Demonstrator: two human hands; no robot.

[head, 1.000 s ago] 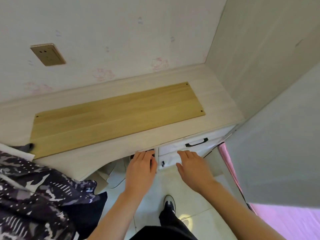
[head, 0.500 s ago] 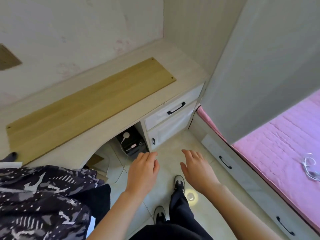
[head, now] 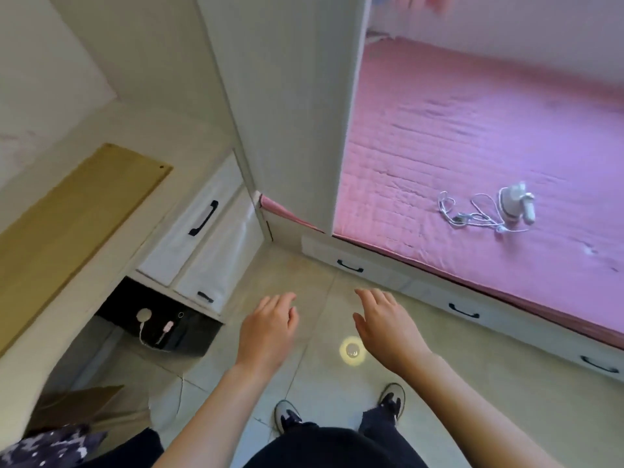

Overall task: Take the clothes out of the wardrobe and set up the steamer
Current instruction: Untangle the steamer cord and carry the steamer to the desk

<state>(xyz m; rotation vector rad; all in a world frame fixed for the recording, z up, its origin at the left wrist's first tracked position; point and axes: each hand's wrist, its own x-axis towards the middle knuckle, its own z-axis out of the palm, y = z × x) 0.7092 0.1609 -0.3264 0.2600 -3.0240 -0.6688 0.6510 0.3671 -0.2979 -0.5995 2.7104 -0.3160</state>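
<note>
View vs. 0.5 s ago: swung right; more of pink bed [head: 472, 136] shown, desk [head: 111, 130] pushed to left edge. Steamer [head: 516, 206], white, w/ loose cord [head: 472, 214], now fully in frame, lying on bed, centre right. Left hand [head: 268, 327] & right hand [head: 385, 327]: lower centre, over floor, fingers relaxed, holding nothing. Steamer upper right of right hand, well apart. No legible writing.
</note>
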